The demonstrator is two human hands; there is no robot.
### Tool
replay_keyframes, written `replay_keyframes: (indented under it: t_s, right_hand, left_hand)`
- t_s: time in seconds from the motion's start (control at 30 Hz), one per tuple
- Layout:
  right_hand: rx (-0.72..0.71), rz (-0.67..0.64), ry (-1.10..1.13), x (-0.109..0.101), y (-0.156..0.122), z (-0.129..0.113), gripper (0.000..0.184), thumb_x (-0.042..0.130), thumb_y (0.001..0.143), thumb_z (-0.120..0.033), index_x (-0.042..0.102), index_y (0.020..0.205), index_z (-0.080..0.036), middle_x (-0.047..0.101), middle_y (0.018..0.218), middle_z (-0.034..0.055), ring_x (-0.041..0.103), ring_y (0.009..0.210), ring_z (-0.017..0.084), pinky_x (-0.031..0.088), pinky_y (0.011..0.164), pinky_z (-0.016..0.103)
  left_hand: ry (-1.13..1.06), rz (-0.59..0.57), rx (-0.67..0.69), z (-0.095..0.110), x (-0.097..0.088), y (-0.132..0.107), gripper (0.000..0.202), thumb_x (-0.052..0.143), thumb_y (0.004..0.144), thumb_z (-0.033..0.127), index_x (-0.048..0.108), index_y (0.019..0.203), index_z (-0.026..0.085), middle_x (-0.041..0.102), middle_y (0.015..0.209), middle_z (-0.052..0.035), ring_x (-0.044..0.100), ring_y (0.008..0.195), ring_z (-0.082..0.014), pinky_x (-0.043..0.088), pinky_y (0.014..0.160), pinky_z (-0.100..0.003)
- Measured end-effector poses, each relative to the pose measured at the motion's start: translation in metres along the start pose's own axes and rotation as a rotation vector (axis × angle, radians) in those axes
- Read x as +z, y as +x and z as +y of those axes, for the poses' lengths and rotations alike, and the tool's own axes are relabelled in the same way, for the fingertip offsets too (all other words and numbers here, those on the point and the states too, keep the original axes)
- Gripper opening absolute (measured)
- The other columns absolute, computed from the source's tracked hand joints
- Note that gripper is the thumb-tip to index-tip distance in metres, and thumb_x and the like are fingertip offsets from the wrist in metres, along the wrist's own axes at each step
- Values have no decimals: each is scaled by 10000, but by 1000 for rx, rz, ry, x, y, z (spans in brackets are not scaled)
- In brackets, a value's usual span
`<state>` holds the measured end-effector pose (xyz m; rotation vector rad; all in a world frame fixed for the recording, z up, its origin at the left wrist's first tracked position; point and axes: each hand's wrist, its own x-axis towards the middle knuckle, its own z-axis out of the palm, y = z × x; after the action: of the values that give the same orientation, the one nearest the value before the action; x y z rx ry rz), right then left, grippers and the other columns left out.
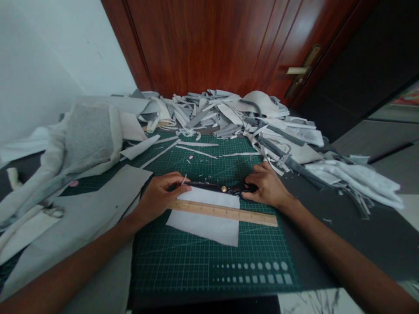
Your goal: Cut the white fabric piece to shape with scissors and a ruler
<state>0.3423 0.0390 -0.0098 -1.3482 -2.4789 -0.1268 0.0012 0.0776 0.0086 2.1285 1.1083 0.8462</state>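
A pale piece of fabric (pixel 212 230) lies on a green cutting mat (pixel 183 266), with a wooden ruler (pixel 225 212) across it. My right hand (pixel 264 185) grips the handles of black scissors (pixel 224 189), whose blades point left along the fabric's far edge. Near the blade tips, my left hand (pixel 166 187) pinches the fabric's upper left corner, with a thin white sliver at the fingertips. The ruler's left end reaches under or beside that hand. Whether the blades are fully together is hard to make out.
Grey and white fabric scraps (pixel 209 111) are heaped along the back, before a wooden door (pixel 209 48). Large fabric sheets (pixel 94 209) and a thick grey-white bundle (pixel 88 131) cover the left. White cloth (pixel 353 176) lies right on the dark table (pixel 353 235). Thin strips (pixel 196 151) litter the mat.
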Motion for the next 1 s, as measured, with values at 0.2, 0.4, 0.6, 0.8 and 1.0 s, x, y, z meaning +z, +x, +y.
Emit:
replay_keyframes:
  t_s: [0.2,0.4,0.6,0.8,1.0]
  right_hand:
    - [13,-18,10,-2,0,-5,274,707,796,-368,543,621,-235,637,612,5,492,753,208,330,815,400]
    - [3,-7,7,-1,0,-4,261,696,811,-389,566,644,-235,653,619,15,505,763,219,329,810,398]
    - [-11,5,-7,0,0,-4,280,710,826,-413,581,660,-228,673,646,16,508,761,216,334,814,396]
    - [-9,10,-26,0,0,-6,305,706,843,-443,589,659,-229,654,634,18,507,764,219,337,815,398]
    - [-2,-17,-35,0,1,-7,334,679,889,-460,594,657,-236,661,642,22,513,770,223,324,800,399]
  left_hand:
    - [-14,-8,-16,-1,0,0,203,668,863,377,785,862,211,731,808,-1,660,719,-154,517,710,-255]
    - [-34,-25,-22,-2,-1,1,196,679,853,355,795,887,201,739,832,-2,671,733,-150,510,710,-251]
    - [-17,-44,-51,0,-1,1,215,673,842,373,787,882,194,747,843,-15,691,746,-165,498,686,-257]
    - [-19,-44,-51,-3,1,1,218,681,838,378,780,888,191,746,842,-20,684,730,-165,492,668,-258]
    - [-17,-32,-38,-2,1,1,209,688,831,375,793,894,205,753,850,-12,685,747,-166,514,702,-261]
